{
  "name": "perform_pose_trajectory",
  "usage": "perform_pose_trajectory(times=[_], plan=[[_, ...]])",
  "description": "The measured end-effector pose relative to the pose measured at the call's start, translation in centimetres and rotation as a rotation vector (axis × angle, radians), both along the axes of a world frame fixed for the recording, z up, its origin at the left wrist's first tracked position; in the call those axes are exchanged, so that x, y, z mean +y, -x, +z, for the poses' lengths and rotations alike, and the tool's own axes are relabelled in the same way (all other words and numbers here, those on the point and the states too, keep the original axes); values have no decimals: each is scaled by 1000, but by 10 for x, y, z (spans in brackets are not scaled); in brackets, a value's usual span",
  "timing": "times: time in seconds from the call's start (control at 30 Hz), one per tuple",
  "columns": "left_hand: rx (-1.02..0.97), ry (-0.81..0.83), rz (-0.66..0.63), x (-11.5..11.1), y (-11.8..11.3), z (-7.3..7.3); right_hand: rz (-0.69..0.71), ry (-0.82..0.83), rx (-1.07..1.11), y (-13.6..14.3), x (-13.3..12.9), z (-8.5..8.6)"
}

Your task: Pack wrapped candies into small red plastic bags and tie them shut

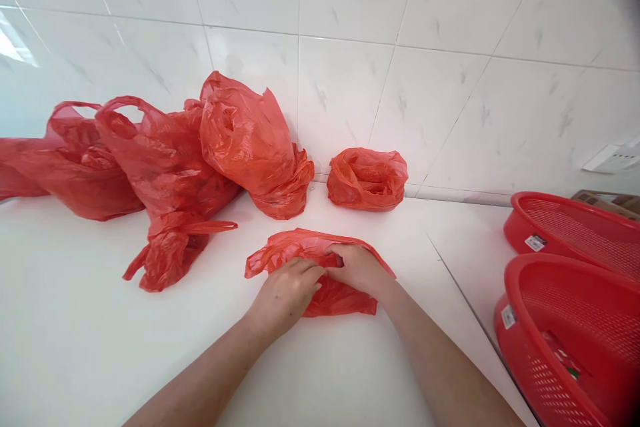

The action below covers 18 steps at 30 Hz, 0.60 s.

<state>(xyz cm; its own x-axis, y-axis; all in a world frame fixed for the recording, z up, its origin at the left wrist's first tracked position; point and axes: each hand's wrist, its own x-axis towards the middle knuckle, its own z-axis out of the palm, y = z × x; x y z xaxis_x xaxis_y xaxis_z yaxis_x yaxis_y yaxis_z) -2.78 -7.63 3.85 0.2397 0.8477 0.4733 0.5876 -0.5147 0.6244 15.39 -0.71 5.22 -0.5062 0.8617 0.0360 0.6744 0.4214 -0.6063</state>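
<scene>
A red plastic bag [343, 300] lies crumpled on the white table in front of me, with both hands on it. My left hand [290, 293] comes in from the left, its fingers bent and closed on the bag's middle. From the right, my right hand [357, 270] pinches the film with thumb and fingers, close to the left fingertips. The bag's loose edges spread out to the left and behind the right hand. Whatever may lie inside the bag cannot be made out.
Filled red bags [170, 160] stand along the tiled wall at the left, and a small knotted bag [173, 257] lies before them. One open red bag [367, 180] sits behind my hands. Two red plastic baskets [515, 280] stand at the right, below a wall socket [613, 159].
</scene>
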Motion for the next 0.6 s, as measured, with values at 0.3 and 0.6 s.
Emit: perform_pose_trajectory(times=[0.3,0.6], plan=[[415,268,79,5,14,-22,93,272,12,-5,2,-3],[495,315,49,3,12,-19,-37,326,523,-13,23,-20]])
